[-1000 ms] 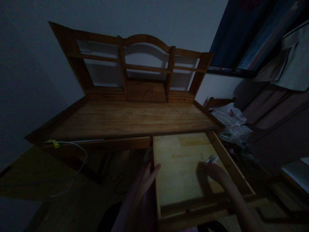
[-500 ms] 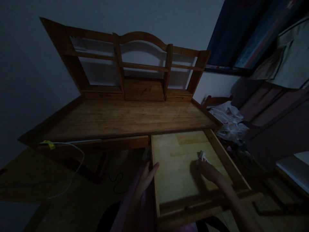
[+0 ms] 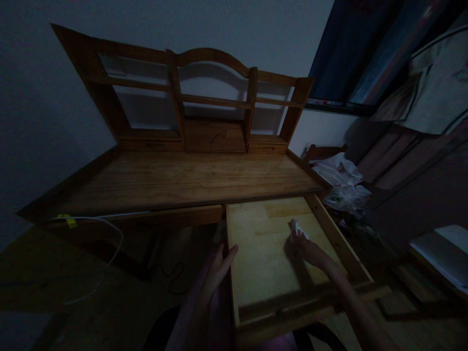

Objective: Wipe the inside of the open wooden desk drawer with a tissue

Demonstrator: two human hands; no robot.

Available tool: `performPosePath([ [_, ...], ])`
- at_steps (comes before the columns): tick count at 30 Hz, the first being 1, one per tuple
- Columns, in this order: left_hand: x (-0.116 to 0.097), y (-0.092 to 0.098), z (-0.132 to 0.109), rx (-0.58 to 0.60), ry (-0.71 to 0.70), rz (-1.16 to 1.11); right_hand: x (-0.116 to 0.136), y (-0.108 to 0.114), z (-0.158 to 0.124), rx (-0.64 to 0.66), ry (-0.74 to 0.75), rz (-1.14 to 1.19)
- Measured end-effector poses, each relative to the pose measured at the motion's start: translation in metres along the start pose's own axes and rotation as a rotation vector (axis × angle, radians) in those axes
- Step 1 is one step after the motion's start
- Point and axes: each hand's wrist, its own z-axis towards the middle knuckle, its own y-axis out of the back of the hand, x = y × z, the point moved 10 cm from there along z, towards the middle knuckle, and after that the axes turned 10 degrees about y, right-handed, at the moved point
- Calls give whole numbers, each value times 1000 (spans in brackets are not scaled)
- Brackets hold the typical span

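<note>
A pulled-out wooden drawer with a pale bottom sticks out from the right part of the desk. Over its left side wall lies my left hand, gripping the edge with some fingers outside the drawer. Inside, my right hand is closed on a crumpled white tissue, low over the drawer bottom. The tissue's lower part is hidden by my fingers, and dim light makes its exact kind hard to tell.
A wooden shelf unit stands at the desk's back. At the left, a white cable with a yellow tag hangs from the front edge. Plastic bags lie on a chair at the right, below hanging clothes.
My right hand and the tissue have shifted slightly left and up over the drawer bottom. My left hand stays at the drawer's side wall. The whole view has moved a little.
</note>
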Motion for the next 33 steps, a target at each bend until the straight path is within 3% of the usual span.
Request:
performPosePath([
  [7,4,1,11,-14,-69,105,54,6,25,114,71,58],
  [10,-20,19,-2,-294,-216,227,81,14,35,129,112,54],
  [12,-54,19,-34,-497,-418,308,98,18,42,132,139,39],
  [14,-88,-18,-75,-460,-685,421,115,20,50,130,166,20],
  [16,-103,-78,-116,-253,-893,574,133,22,56,132,183,-3],
  [19,-95,-159,-168,-25,-1081,725,158,29,62,110,187,-48],
  [21,-82,-194,-187,35,-1140,780,174,36,63,84,201,-80],
  [24,-63,-226,-189,42,-1132,919,191,43,62,64,212,-123],
  [28,-56,-245,-189,50,-1169,977,202,49,62,62,213,-161],
  [33,-49,-268,-205,110,-1247,946,210,58,63,87,215,-177],
])
